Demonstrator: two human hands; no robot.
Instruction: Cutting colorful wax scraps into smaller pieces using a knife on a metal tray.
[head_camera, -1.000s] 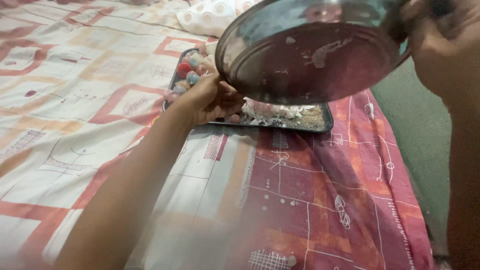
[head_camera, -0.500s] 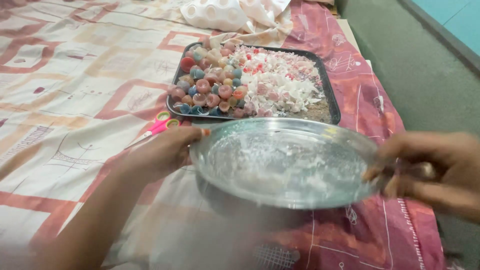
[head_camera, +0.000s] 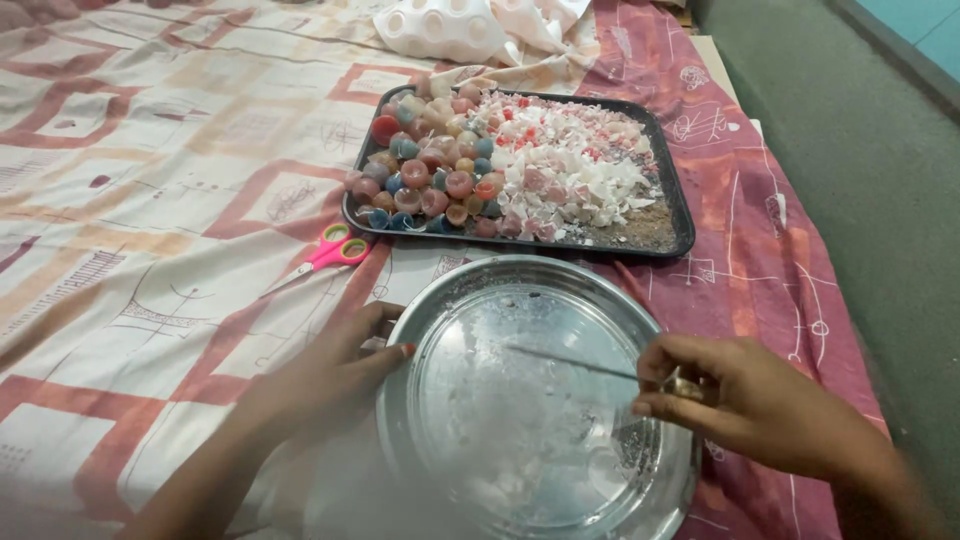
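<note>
Head view: a round steel plate (head_camera: 535, 400) lies flat on a patterned cloth (head_camera: 150, 200), low in the frame, just in front of a black tray (head_camera: 680, 215). The plate is shiny, with a raised rim; its floor is dusted with white powder and flakes, thickest toward the near edge, and it shows bright reflections.

Left hand (head_camera: 325, 375) rests on the cloth at the plate's left rim. Its fingers are curled, and the tips touch the rim edge. The hand steadies the plate rather than enclosing it.

Right hand (head_camera: 750, 400) sits over the plate's right rim. Thumb and fingers are pinched closed on a thin metal tool (head_camera: 575, 362); the tool's shaft extends leftward over the plate's middle. What kind of tool it is cannot be told.

The tray holds small round coloured pieces (head_camera: 430, 175) on its left half and a heap of white and pink shards (head_camera: 575, 170) on its right half. Pink-handled scissors (head_camera: 330, 252) lie on the cloth, between the tray and the left hand, near the tray's left corner. A white moulded piece (head_camera: 435, 28) lies behind the tray.
</note>
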